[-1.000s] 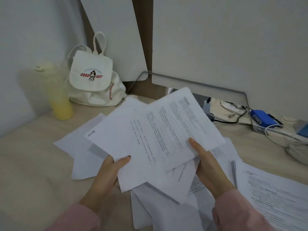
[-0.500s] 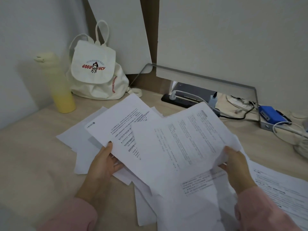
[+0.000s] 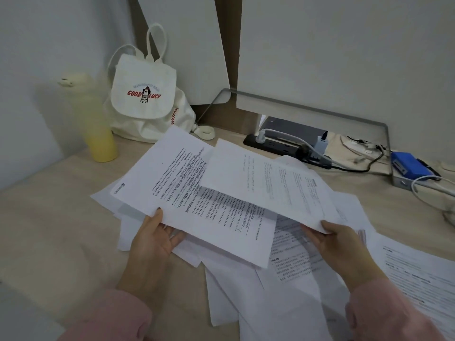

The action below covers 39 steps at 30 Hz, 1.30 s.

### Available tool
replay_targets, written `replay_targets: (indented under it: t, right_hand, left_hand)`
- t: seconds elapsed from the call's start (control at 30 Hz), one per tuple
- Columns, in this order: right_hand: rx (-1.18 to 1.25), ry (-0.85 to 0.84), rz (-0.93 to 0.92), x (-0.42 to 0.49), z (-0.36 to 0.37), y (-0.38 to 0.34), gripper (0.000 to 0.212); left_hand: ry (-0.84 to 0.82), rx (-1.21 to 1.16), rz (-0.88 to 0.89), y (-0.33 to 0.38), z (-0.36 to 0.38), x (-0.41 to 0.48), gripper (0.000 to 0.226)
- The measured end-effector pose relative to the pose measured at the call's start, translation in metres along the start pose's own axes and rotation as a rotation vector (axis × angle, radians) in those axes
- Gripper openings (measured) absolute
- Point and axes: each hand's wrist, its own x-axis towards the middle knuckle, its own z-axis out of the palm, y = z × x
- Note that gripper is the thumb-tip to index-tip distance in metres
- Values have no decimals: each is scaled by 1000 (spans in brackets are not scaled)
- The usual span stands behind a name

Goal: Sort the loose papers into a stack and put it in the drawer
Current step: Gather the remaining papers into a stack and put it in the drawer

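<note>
Holding one printed sheet (image 3: pixel 197 203) at its near edge, the left hand (image 3: pixel 152 239) has the thumb on top and the fingers under the paper. The right hand (image 3: pixel 342 244) grips a second sheet (image 3: pixel 268 183) at its near right corner, and this sheet lies partly over the first one. Both sheets are raised a little above the desk (image 3: pixel 54 217). Under them more loose papers (image 3: pixel 278 286) are spread from the middle of the desk to its near and right edges. At the back left corner stand a yellow bottle (image 3: pixel 98 124) and a white bag (image 3: pixel 145 102), just beside each other. A black power strip (image 3: pixel 285 148) lies along the back edge. I cannot see a drawer.
</note>
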Motion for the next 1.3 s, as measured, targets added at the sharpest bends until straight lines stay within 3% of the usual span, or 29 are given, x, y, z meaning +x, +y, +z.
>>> replay_targets:
  t: [0.27, 0.5, 0.63, 0.77, 0.87, 0.97, 1.07, 1.13, 1.17, 1.23, 1.3]
  right_hand:
    - [-241, -44, 138, -15, 16, 31, 17]
    - [-398, -172, 99, -21, 24, 41, 22]
    - [-690, -76, -75, -10, 13, 25, 43]
    - [-778, -45, -40, 1, -3, -5, 50]
    - [-860, -61, 48, 6, -7, -26, 53]
    - [-1030, -38, 59, 10, -2, -41, 44]
    - [-1186, -52, 67, 9, 9, -47, 5]
    - [-1227, -111, 64, 14, 13, -45, 25]
    - [-1224, -140, 51, 15, 16, -43, 27]
    - [-1227, -207, 32, 10, 27, -38, 7]
    - [-1212, -232, 6, 10, 30, -37, 22]
  left_hand:
    - [-29, -106, -31, -18, 24, -13, 39]
    - [-88, -154, -69, -28, 31, -19, 59]
    - [-180, -99, -107, -10, 20, -17, 29]
    - [-200, -142, -169, 21, 4, -7, 79]
    - [-113, 95, -181, 36, -2, -1, 62]
    - [4, 679, 15, 40, 0, 6, 45]
    - [-59, 1153, 193, 35, 10, 17, 56]
    - [-219, 1271, 176, 29, 22, 20, 60]
    - [-295, 1293, 119, 26, 27, 21, 60]
    - [-392, 1249, -19, 21, 35, 21, 51]
    - [-402, 1192, -100, 16, 37, 20, 33]
